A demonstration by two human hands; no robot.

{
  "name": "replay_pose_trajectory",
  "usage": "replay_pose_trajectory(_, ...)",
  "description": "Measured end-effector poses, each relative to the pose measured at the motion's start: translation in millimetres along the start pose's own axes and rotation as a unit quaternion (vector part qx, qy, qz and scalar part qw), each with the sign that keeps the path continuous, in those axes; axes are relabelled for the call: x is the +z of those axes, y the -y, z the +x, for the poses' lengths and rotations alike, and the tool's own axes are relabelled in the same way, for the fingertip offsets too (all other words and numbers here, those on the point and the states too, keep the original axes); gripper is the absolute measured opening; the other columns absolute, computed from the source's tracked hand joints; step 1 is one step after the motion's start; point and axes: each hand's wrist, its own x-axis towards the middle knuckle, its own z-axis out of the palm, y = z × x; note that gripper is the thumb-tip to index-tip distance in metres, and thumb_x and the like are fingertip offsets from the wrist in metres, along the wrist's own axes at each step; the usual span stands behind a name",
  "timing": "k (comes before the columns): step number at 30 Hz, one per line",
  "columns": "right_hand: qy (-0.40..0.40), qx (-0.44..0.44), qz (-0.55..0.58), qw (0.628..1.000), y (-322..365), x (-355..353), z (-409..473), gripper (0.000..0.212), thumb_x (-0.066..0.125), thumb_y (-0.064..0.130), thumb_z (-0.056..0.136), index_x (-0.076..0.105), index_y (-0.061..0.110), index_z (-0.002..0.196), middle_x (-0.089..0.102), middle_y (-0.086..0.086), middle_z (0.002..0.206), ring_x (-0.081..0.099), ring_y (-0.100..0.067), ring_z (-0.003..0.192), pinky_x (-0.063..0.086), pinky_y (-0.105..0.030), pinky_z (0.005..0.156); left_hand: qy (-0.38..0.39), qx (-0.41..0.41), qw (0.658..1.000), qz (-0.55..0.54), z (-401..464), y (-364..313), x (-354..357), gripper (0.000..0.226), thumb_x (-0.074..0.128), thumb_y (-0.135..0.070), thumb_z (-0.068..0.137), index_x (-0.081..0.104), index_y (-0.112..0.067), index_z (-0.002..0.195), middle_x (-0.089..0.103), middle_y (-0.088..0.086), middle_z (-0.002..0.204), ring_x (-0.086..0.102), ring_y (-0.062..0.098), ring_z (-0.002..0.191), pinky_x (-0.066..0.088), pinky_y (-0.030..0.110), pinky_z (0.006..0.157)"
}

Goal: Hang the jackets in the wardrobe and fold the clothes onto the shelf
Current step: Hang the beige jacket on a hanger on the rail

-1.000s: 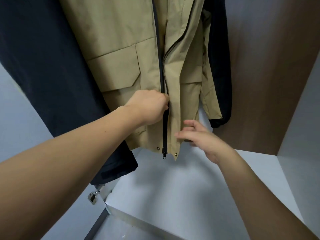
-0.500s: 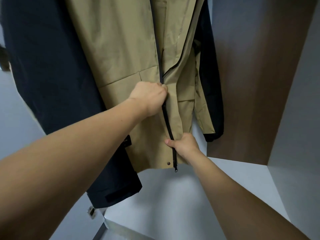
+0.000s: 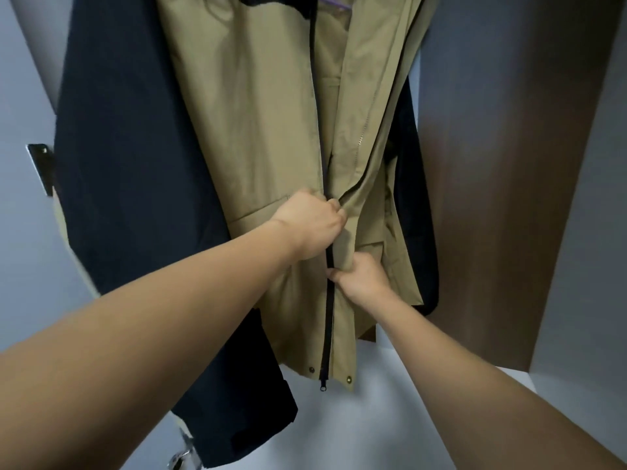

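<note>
Left hand (image 3: 314,225) fisted on the jacket (image 3: 271,130) zip (image 3: 328,320), right hand (image 3: 361,278) pinching the front edge just below it

Jacket (image 3: 258,123): khaki-tan shell with dark navy sleeves (image 3: 135,171) and a dark yoke at the shoulders; hung upright inside the wardrobe (image 3: 502,184), front facing outward. A bit of purple hanger (image 3: 334,2) showed at the collar. Black front zipper (image 3: 328,320) closed along the lower part, from the hem up to about mid-front; panels parted above that, tan lining visible between them. Zipper pull (image 3: 321,387) dangled below the hem, flanked by two brass-coloured snaps (image 3: 311,369). Flap pocket seam visible on the lower front panel. One navy sleeve hung long beside the body, its cuff lower than the hem. Fabric bunched and creased around mid-zipper.
</note>
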Motion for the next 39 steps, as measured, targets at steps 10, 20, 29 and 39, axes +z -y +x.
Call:
replay_pose_trajectory(10,0.023,-0.008,0.094,0.995,45,-43,26,0.054,0.084,0.039,0.072,0.065,0.017,0.118,0.069,0.002,0.111,0.064,-0.018,0.101,0.053,-0.038,0.093,-0.044,-0.076,0.996,-0.018,36,67,-34,0.027,0.045,-0.019,0.095,0.050,-0.012,0.120,0.058,0.009,0.119,0.061,0.031,0.104,0.038,0.036,0.078)
replay_pose_trajectory(20,-0.048,-0.001,0.004,0.999,71,-43,46,0.033,0.077,0.034,0.081,0.068,0.014,0.105,0.069,-0.003,0.101,0.064,-0.023,0.093,0.055,-0.041,0.087,-0.071,-0.105,0.992,0.010,54,112,-45,0.026,0.041,-0.016,0.091,0.051,-0.012,0.115,0.060,0.009,0.115,0.061,0.030,0.101,0.031,0.038,0.079)
replay_pose_trajectory(29,-0.336,-0.194,-0.012,0.922,108,-70,46,0.083,0.082,0.038,0.071,0.035,0.024,0.138,0.034,-0.004,0.138,0.047,-0.022,0.116,0.046,-0.038,0.097,-0.103,-0.101,0.989,-0.028,65,135,-51,0.022,0.046,-0.024,0.095,0.054,-0.016,0.114,0.061,0.006,0.118,0.061,0.029,0.107,0.037,0.039,0.087)
replay_pose_trajectory(39,-0.296,-0.179,-0.331,0.878,127,-64,35,0.028,0.048,0.032,0.093,0.072,0.018,0.101,0.044,-0.002,0.110,0.035,-0.024,0.102,0.028,-0.036,0.088,-0.069,-0.074,0.985,-0.138,70,151,-62,0.005,0.047,-0.022,0.095,0.046,-0.026,0.092,0.063,0.001,0.109,0.060,0.027,0.104,0.038,0.037,0.081)
